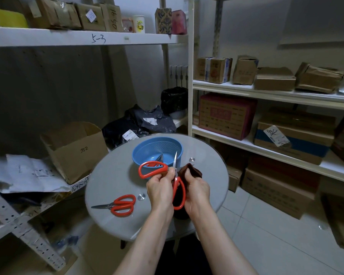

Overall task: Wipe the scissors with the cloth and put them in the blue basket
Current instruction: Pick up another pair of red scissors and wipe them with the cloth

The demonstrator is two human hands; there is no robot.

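Two bare hands are held over the round glass table (111,175). Open red-handled scissors (140,172), one blade pointing up, are held in the left hand (160,187), grip clamped near the pivot. A brown cloth (192,171) is bunched in the right hand (197,190), grip clamped on it, just beside the blade. A second red pair (116,204) is laid flat on the table, left of the hands. The blue basket (139,149) is set just behind; a third pair (159,157) is seen inside, partly hidden.
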